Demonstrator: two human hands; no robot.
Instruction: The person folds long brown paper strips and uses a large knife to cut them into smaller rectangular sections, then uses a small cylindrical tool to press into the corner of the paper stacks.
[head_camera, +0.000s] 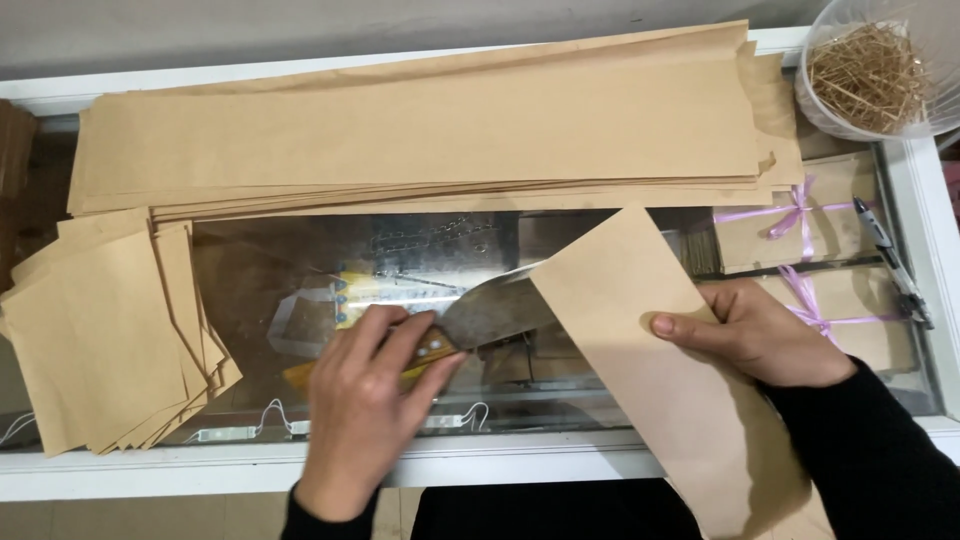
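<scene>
My left hand (365, 400) grips the wooden handle of a broad metal knife (495, 312), whose blade runs right and slides under a long strip of brown paper (650, 370). My right hand (755, 335) holds that strip from its right side, thumb on top, and the strip slants from the middle of the glass counter (300, 280) down past the near edge. A tall stack of long brown paper sheets (430, 130) lies along the far side. A pile of smaller cut brown pieces (110, 340) sits at the left.
A clear plastic bowl of thin wooden sticks (872, 70) stands at the far right corner. A black pen (893, 262) lies on the right of the glass. Under the glass are brown bundles tied with purple ribbon (800, 215). White frame (500, 465) borders the counter.
</scene>
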